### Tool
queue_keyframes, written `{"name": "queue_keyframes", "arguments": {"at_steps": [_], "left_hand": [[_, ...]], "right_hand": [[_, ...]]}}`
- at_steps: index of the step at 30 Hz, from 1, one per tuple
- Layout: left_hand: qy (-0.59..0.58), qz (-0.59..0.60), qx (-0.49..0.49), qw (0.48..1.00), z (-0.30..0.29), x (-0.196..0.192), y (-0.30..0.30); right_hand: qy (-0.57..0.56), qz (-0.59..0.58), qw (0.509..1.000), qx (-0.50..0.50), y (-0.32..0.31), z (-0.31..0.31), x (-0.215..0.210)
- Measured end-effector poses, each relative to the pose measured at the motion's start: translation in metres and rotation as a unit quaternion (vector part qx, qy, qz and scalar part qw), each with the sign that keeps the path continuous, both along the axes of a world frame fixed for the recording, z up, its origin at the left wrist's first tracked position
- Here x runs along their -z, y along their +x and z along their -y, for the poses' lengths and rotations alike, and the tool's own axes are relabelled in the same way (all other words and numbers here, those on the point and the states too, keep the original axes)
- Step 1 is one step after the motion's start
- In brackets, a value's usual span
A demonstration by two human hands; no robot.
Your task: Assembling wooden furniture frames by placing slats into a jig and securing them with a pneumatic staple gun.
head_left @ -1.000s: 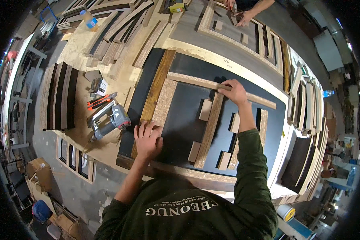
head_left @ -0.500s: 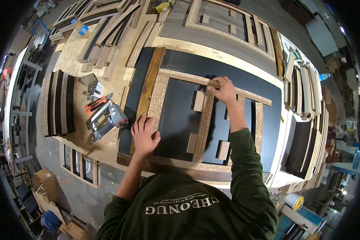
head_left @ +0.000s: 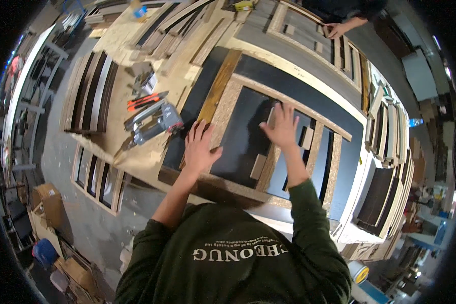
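A chipboard frame (head_left: pixel 227 109) of several bars lies on a dark panel (head_left: pixel 245 109), with a brown wood strip (head_left: pixel 220 86) along its left side. My left hand (head_left: pixel 200 149) rests, fingers spread, over that strip and the frame's left bar. Near the far bar (head_left: pixel 309 109), my right hand (head_left: pixel 282 126) lies flat with fingers stretched out over the middle upright bar (head_left: pixel 269 172) and whatever is beneath. Small wood blocks sit against the bars: one block (head_left: pixel 258 165) near my side, another block (head_left: pixel 307 138) right of my right hand.
A nail gun (head_left: pixel 159 124) and orange-handled tools (head_left: pixel 143 101) lie left of the panel. Stacked strips stand at the left (head_left: pixel 91 93) and right (head_left: pixel 382 190). Across the table, another person's hand (head_left: pixel 337 30) touches a second frame (head_left: pixel 276 23).
My right hand has let go of the middle bar's far end and flattened, coming nearer. The view has shifted. Another person's hand has appeared at the far frame.
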State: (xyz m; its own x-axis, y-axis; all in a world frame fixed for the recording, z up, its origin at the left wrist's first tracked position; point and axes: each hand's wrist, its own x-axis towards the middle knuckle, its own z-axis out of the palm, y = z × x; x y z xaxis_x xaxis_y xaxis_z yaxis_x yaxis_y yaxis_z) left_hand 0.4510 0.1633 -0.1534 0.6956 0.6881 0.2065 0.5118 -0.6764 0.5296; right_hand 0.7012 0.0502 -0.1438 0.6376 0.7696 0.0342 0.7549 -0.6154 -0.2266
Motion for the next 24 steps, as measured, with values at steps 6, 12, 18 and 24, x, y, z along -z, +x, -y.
{"name": "queue_keyframes", "arguments": {"at_steps": [6,12,18,24], "left_hand": [[-0.038,0.113,0.078,0.990,-0.032,0.023,-0.021],[-0.095,0.091,0.124,0.984,-0.030,0.031,-0.029],[-0.094,0.076,0.128,0.984,-0.034,0.032,-0.030],[-0.002,0.029,0.107,0.994,-0.020,0.022,-0.033]], "right_hand": [[0.042,-0.238,0.944,-0.226,-0.166,0.038,-0.018],[0.107,-0.238,0.949,-0.179,-0.196,0.048,0.004],[0.126,-0.274,0.936,-0.184,-0.193,0.044,0.006],[0.120,-0.330,0.926,-0.141,-0.199,0.043,-0.010]]}}
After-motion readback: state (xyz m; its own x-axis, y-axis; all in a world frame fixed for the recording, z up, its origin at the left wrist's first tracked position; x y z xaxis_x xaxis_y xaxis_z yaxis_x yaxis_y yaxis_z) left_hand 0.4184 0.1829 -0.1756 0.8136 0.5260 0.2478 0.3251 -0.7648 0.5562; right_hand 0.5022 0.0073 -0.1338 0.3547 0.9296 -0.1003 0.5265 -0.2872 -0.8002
